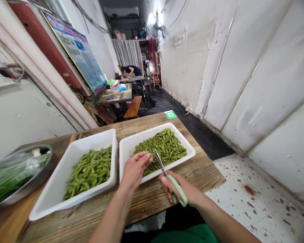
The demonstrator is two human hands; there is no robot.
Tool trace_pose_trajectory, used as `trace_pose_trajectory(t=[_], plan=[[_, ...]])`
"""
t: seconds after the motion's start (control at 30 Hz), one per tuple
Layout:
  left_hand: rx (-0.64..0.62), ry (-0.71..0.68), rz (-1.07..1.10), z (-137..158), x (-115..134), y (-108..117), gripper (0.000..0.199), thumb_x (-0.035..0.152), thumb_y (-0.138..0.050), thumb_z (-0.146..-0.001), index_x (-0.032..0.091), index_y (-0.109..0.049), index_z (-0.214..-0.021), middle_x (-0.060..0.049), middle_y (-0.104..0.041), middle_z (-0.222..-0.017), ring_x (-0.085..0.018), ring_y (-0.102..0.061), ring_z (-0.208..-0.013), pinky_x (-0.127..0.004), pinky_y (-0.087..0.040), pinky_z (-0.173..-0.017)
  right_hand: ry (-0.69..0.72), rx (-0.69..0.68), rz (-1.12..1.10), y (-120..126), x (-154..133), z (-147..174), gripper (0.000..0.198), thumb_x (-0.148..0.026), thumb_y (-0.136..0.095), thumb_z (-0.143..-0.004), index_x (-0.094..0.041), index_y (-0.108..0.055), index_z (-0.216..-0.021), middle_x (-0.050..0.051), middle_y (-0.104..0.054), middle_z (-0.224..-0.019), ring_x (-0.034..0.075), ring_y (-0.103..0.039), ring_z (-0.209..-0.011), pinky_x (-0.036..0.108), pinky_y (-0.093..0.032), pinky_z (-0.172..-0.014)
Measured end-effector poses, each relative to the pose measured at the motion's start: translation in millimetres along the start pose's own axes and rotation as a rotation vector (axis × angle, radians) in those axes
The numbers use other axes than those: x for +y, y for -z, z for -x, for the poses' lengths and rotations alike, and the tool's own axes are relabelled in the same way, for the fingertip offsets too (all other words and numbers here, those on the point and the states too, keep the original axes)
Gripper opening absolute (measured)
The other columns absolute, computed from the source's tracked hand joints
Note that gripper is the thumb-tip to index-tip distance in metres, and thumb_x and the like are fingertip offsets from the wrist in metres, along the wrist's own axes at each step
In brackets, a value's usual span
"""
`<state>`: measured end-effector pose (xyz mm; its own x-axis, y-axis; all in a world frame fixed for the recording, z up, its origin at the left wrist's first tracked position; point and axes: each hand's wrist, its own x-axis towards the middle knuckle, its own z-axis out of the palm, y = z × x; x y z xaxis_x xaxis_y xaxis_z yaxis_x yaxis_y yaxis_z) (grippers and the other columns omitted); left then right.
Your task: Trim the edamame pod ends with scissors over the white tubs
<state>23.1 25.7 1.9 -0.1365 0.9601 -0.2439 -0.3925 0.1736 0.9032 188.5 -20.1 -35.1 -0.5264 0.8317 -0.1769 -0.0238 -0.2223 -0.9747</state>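
Note:
My right hand (190, 190) grips scissors (177, 186) with pale green handles, their blades slightly parted and pointing up and left. Just left of the blade tips, my left hand (134, 168) is closed in a pinch. An edamame pod (151, 154) appears between its thumb and fingertips, mostly hidden. Both hands are over the near side of the right white tray (192, 153), where a heap of edamame pods (169, 143) lies. A deeper white tray (49, 194) on the left contains more pods (93, 168).
Trays stand on a wooden table (200, 168). At far left, a metal bowl (17, 195) holds bagged green vegetables (8, 182). A QR-code card (170, 114) lies at the far edge. Beyond are a bench (133, 107), a cluttered table (118, 96) and a person bending (135, 70).

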Motion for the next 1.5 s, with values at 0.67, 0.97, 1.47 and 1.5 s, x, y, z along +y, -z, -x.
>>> trace_pose_trajectory(t=[0.67, 0.97, 1.47, 1.5], plan=[[-0.047, -0.087, -0.253, 5, -7, -4, 0.023, 0.028, -0.076, -0.053, 0.013, -0.065, -0.065, -0.001, -0.063, -0.062, -0.01, -0.055, -0.06, -0.024, -0.043, -0.067, -0.023, 0.014, -0.148, -7, -7, 1, 0.052, -0.064, -0.05, -0.071, -0.016, -0.048, -0.089, -0.006, -0.045, -0.059, 0.004, -0.043, -0.038, 0.018, -0.039, -0.036], [-0.056, -0.116, -0.283, 4, -10, -1, 0.023, 0.03, -0.075, -0.054, 0.012, -0.065, -0.065, -0.002, -0.063, -0.061, -0.01, -0.055, -0.059, -0.024, -0.043, -0.065, -0.014, 0.031, -0.193, -7, -1, 1, 0.048, -0.061, -0.049, -0.074, -0.016, -0.049, -0.091, -0.006, -0.046, -0.056, 0.005, -0.043, -0.037, 0.018, -0.04, -0.036], [-0.058, -0.11, -0.225, 8, -4, -5, 0.035, 0.032, -0.072, -0.06, 0.013, -0.062, -0.088, -0.003, -0.065, -0.071, -0.01, -0.057, -0.06, -0.024, -0.045, -0.063, 0.056, 0.004, -0.066, 2, 2, 6, 0.044, -0.059, -0.045, -0.078, -0.018, -0.046, -0.092, -0.005, -0.042, -0.061, 0.006, -0.042, -0.047, 0.018, -0.04, -0.044], [-0.064, -0.113, -0.247, 7, -5, -4, 0.037, 0.032, -0.072, -0.06, 0.013, -0.063, -0.091, -0.002, -0.064, -0.07, -0.009, -0.055, -0.059, -0.023, -0.045, -0.063, 0.061, -0.001, -0.042, 2, 2, 7, 0.043, -0.059, -0.045, -0.078, -0.018, -0.046, -0.091, -0.006, -0.041, -0.06, 0.006, -0.041, -0.047, 0.018, -0.04, -0.044]])
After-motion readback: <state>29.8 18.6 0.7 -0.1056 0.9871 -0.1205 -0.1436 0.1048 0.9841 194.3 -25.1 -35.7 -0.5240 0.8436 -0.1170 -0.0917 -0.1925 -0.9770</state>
